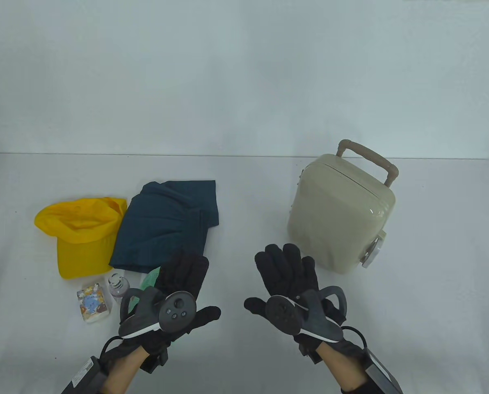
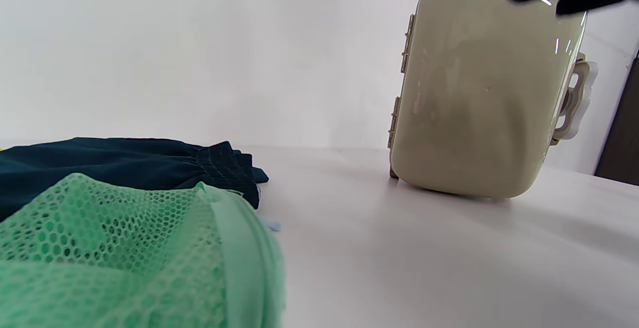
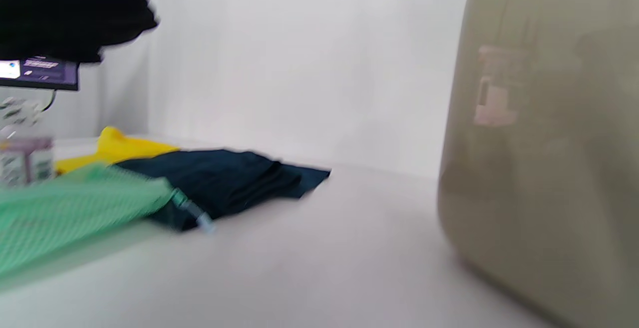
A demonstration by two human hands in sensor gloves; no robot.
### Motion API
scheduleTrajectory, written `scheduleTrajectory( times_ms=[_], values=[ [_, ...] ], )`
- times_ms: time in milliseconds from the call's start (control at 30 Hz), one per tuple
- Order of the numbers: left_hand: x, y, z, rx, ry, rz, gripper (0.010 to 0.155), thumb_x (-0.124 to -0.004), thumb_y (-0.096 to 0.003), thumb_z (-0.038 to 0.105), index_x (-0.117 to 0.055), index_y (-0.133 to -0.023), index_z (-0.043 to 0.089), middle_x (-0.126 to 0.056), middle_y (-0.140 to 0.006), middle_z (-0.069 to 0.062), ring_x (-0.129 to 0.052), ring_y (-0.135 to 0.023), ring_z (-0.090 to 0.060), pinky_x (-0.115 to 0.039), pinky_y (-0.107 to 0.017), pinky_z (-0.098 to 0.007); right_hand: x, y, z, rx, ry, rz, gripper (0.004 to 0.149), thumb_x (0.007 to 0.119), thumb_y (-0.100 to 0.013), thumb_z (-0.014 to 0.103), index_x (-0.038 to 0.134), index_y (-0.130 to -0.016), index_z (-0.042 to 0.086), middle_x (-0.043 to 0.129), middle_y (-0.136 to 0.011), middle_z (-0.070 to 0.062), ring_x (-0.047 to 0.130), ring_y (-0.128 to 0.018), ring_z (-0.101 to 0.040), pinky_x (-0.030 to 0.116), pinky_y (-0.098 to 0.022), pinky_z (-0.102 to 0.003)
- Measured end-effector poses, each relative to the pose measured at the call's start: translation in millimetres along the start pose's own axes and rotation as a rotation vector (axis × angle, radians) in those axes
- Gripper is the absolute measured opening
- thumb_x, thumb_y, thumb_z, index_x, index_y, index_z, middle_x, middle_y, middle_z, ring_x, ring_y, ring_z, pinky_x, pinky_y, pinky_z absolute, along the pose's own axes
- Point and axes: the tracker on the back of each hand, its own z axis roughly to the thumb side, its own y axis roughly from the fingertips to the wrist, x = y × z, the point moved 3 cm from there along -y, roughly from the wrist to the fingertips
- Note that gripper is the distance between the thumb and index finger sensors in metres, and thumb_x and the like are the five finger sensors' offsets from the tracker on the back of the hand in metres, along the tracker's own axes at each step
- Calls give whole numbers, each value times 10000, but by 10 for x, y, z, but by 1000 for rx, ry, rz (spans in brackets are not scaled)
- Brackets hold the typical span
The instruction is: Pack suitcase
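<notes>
A small beige hard-shell suitcase stands closed on the white table at the right, its handle pointing to the back. It also shows in the left wrist view and the right wrist view. My left hand hovers open above a green mesh pouch, holding nothing. My right hand hovers open and empty just left of the suitcase's front. A folded dark teal garment, a yellow cap, a small clear bottle and a small printed packet lie at the left.
The mesh pouch fills the lower left of the left wrist view, with the teal garment behind it. Bare white table lies between the clothes and the suitcase. A pale wall stands behind the table.
</notes>
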Motion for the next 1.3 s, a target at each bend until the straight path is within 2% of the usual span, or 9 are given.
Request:
scheduleTrajectory(
  times_ms=[133, 233, 333, 433, 567, 767, 933, 1300],
  values=[
    [-3, -1, 3, 1, -11, -6, 985, -519, -449, 717, -61, -1117, 156, -50, -1187, -176, -97, -1098, -459, -320, -806, -579, -543, -250, -372, 132, 102, -86, 896, 456, -441, 734, 310, -1135, 186, 391, -1227, -111, 529, -1105, -465, 523, -740, -650],
    [-9, -4, -6, 2, 3, -11, 986, -520, -450, 716, -63, -1119, 154, -52, -1187, -176, -99, -1098, -459, -323, -805, -580, -787, -442, -675, 254, 150, -89, 889, 488, -445, 726, 336, -1133, 184, 427, -1219, -114, 569, -1091, -458, 550, -732, -647],
    [-22, -9, -21, 9, 0, -17, 985, -521, -450, 715, -65, -1120, 154, -53, -1187, -176, -100, -1097, -461, -324, -805, -580, -896, -641, -947, 385, 231, -36, 899, 507, -444, 726, 340, -1135, 175, 447, -1213, -121, 593, -1085, -446, 572, -726, -643],
    [-34, -12, -35, 16, -3, -26, 985, -522, -451, 714, -66, -1119, 153, -55, -1187, -176, -101, -1098, -461, -325, -805, -579, -881, -825, -1161, 493, 273, 70, 924, 516, -437, 733, 334, -1137, 157, 478, -1203, -132, 647, -1059, -436, 613, -707, -636],
    [-33, -12, -55, 26, -1, -30, 985, -523, -451, 713, -67, -1120, 153, -55, -1187, -177, -100, -1098, -461, -324, -804, -581, -716, -1021, -1301, 580, 303, 206, 959, 515, -432, 743, 346, -1138, 117, 519, -1186, -167, 702, -1020, -453, 670, -666, -645],
    [-28, -9, -81, 40, -2, -34, 985, -523, -451, 712, -68, -1121, 152, -58, -1187, -179, -105, -1097, -464, -326, -805, -580, -465, -1149, -1407, 661, 401, 320, 1004, 505, -420, 767, 305, -1142, 98, 477, -1194, -216, 675, -1024, -526, 696, -632, -683],
    [-22, -11, -108, 48, 4, -31, 985, -524, -451, 712, -69, -1121, 151, -58, -1187, -180, -106, -1097, -463, -327, -804, -581, -392, -1129, -1487, 660, 380, 320, 1026, 523, -410, 773, 213, -1133, 113, 406, -1201, -224, 599, -1049, -565, 681, -646, -688],
    [-22, -22, -173, 65, 15, -33, 982, -526, -452, 710, -72, -1121, 152, -60, -1188, -179, -107, -1098, -463, -327, -804, -582, -433, -1069, -1505, 576, 342, 324, 1034, 591, -389, 773, 202, -1128, 163, 390, -1218, -179, 592, -1048, -544, 671, -677, -672]
  ],
)
